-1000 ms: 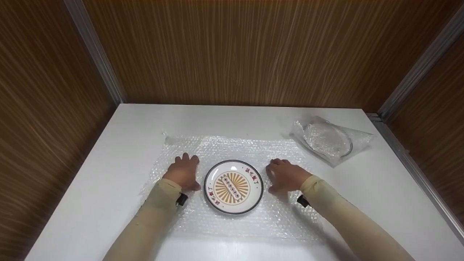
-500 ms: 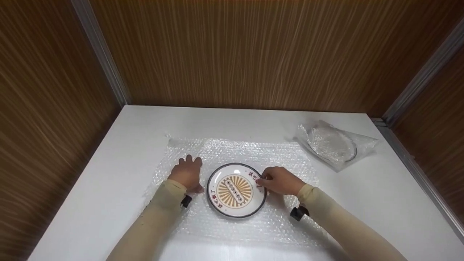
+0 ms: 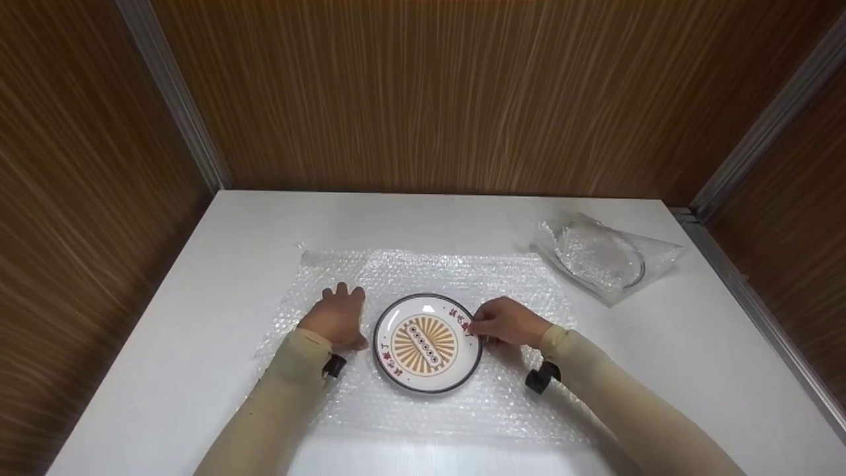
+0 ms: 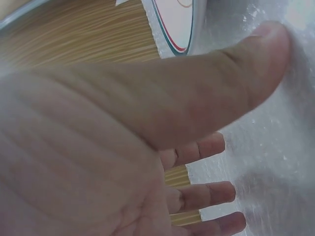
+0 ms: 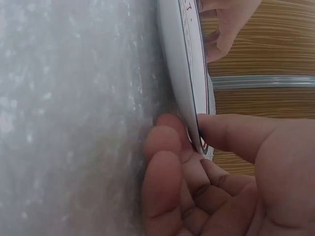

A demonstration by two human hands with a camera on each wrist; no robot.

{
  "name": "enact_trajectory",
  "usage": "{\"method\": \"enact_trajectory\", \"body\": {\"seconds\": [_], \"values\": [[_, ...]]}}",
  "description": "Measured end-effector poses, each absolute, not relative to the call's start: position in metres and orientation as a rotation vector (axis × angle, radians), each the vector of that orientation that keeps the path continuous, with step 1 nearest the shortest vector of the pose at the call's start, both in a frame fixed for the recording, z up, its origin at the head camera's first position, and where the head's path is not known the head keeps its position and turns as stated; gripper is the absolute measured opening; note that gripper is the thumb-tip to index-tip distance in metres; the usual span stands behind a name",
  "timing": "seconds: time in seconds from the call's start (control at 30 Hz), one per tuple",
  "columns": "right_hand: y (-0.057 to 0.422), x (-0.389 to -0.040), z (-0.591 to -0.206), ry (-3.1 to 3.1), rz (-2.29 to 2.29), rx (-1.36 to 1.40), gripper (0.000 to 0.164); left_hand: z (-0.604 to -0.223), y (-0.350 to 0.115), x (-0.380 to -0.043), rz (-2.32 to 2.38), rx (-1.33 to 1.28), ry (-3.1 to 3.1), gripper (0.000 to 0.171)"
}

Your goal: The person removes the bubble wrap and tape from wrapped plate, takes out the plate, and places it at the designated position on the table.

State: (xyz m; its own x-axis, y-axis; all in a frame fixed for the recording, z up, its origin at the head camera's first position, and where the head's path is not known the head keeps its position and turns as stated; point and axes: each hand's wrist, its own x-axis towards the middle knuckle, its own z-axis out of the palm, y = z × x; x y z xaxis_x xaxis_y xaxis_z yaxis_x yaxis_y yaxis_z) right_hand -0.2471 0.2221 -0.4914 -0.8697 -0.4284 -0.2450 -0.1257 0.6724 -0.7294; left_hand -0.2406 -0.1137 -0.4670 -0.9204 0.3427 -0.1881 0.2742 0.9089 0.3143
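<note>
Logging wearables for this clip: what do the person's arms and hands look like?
The left sleeve and right sleeve are beige, ending at the wrists. Worn there, the left device and right device are small and black. The left hand and right hand are ungloved.

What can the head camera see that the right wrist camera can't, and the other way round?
Only the head view shows the wrapped bundle at far right and the black wrist gear. Only the right wrist view shows the plate side-on, with fingertips below its edge. Both show the plate, the bubble wrap, the left hand and the right hand pinching the plate.
</note>
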Motion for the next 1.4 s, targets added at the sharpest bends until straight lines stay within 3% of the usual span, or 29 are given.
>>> {"method": "enact_trajectory", "body": {"seconds": [0.2,0.43,0.57,0.9,1.4], "values": [[0.225,-0.247,-0.489,2.414,-1.157,-0.405,0.012,-0.463,-0.113,-0.243,0.412,0.446,2.802,0.072],[0.238,-0.241,-0.485,2.455,-1.27,-0.503,0.01,-0.461,-0.115,-0.243,0.448,0.367,2.692,0.095],[0.259,-0.237,-0.482,2.451,-1.321,-0.537,0.009,-0.461,-0.117,-0.243,0.457,0.362,2.674,0.092],[0.357,-0.213,-0.474,2.399,-1.372,-0.574,0.016,-0.466,-0.116,-0.242,0.451,0.367,2.657,0.094],[0.51,-0.174,-0.451,2.396,-1.029,-0.149,0.037,-0.472,-0.104,-0.238,0.47,0.437,2.727,0.095]]}}
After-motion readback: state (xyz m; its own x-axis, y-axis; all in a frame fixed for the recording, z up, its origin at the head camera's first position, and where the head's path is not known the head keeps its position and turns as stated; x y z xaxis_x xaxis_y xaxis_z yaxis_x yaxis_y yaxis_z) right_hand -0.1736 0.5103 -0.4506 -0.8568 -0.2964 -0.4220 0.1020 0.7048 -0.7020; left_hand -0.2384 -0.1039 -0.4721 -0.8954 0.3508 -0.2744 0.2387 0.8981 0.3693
